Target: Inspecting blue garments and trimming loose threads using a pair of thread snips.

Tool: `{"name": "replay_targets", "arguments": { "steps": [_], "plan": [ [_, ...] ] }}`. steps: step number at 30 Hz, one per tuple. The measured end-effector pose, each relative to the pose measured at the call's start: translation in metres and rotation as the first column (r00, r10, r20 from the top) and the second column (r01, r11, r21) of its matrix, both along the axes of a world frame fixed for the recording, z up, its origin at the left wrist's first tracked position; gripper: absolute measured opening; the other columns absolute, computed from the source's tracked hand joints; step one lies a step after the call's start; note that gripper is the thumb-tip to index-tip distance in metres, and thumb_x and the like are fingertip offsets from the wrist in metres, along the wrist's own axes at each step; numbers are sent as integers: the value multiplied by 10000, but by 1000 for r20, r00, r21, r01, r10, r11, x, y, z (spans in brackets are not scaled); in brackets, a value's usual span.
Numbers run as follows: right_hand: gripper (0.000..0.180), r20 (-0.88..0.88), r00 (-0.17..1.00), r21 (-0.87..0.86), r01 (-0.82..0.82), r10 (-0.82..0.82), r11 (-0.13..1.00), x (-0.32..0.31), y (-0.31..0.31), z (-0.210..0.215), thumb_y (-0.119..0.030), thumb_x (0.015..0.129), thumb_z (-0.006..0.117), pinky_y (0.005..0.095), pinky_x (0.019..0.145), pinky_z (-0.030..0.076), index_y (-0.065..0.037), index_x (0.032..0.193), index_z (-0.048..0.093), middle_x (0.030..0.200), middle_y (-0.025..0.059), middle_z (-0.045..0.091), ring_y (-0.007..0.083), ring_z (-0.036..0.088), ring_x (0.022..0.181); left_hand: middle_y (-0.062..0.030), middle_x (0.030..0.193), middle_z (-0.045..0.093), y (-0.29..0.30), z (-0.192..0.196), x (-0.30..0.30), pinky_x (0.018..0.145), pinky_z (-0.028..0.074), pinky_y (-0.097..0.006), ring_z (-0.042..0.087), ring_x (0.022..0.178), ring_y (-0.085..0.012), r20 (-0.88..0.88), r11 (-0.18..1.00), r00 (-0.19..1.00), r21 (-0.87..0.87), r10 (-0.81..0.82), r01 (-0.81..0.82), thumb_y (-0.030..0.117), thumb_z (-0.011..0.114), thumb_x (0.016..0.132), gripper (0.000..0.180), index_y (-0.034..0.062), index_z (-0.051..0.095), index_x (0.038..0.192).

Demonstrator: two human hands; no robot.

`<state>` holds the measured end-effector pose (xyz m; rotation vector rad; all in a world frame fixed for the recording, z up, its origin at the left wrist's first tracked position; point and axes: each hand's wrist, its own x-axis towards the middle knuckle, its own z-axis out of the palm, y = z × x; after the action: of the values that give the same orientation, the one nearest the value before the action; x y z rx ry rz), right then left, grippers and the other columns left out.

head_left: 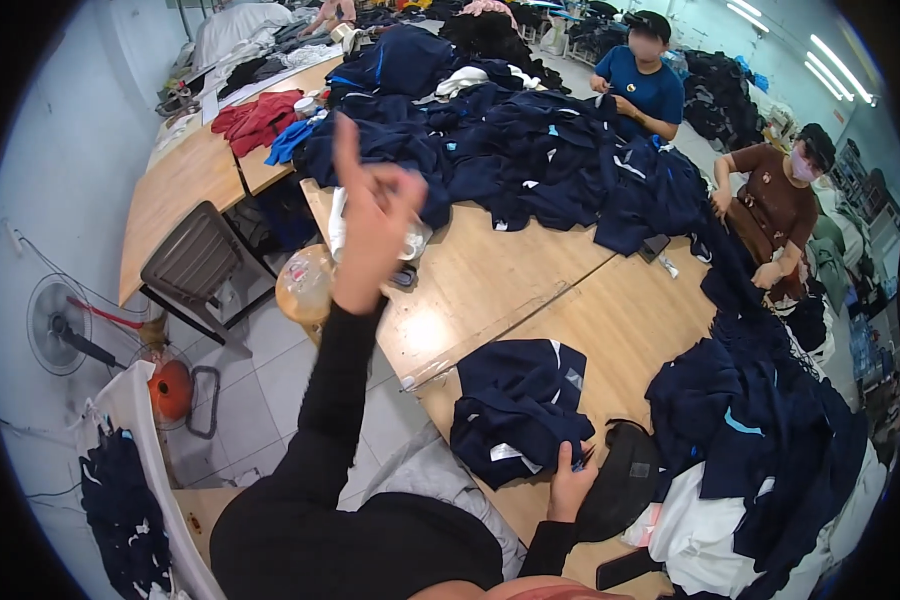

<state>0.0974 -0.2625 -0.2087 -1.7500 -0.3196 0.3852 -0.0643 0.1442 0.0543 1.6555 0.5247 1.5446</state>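
My left hand [375, 225] is raised over the far left part of the table, slightly blurred. Its index finger points up and away, the other fingers are partly bent, and I see nothing held in it. Near the table's front edge my right hand [570, 487] is closed around a small dark pointed tool [585, 458], mostly hidden by the fingers. That hand rests at the right edge of a bunched navy garment [515, 400] with white and grey patches. A black cap-like item [618, 485] lies just right of the hand.
Navy garments are heaped along the table's [470, 285] far side [530, 150] and at the right [760, 410]. Two co-workers [645, 85] [775, 200] handle cloth there. A brown chair [195, 255], a round stool [305, 285] and a white bin [135, 400] stand left. A phone [628, 568] lies near me.
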Motion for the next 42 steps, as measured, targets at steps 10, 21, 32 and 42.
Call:
{"name": "replay_targets", "arguments": {
  "steps": [10, 21, 32, 42],
  "plan": [
    [329, 214, 975, 5, 67, -66, 998, -10, -2, -22, -244, 1058, 789, 354, 981, 518, 47, 1161, 674, 1096, 117, 718, 219, 665, 1040, -103, 872, 767, -2, 90, -17, 581, 432, -202, 573, 623, -65, 117, 998, 993, 55, 2, -8, 162, 684, 1107, 1011, 154, -54, 1797],
    [306, 361, 914, 44, 179, -183, 983, -11, -1, -26, -197, 1006, 824, 361, 908, 554, 40, 1146, 691, 1028, 144, 741, 242, 694, 959, -95, 841, 720, -11, 61, 19, 527, 419, -200, 563, 591, -88, 210, 948, 950, 170, 233, -270, 119, 728, 1081, 1021, 199, 10, 1802],
    [436, 388, 917, -157, 164, -92, 974, -7, -1, 20, -119, 1090, 660, 394, 1043, 551, 24, 1500, 626, 1286, 225, 761, 323, 731, 1217, -173, 1295, 748, -161, -190, 84, 1126, 505, -498, 655, 1316, -410, -580, 830, 751, 215, -316, 516, 122, 818, 956, 469, 55, 717, 1409],
    [572, 396, 241, 634, 626, -886, 454, 65, -225, 321, -178, 1186, 543, 250, 494, 318, -112, 1727, 369, 884, 109, 779, 40, 392, 522, -197, 1192, 784, -157, -290, 83, 1056, 551, -470, 717, 1217, -391, -670, 874, 670, 66, -319, 481, 109, 724, 1039, 164, -5, 798, 1130]
  ]
}}
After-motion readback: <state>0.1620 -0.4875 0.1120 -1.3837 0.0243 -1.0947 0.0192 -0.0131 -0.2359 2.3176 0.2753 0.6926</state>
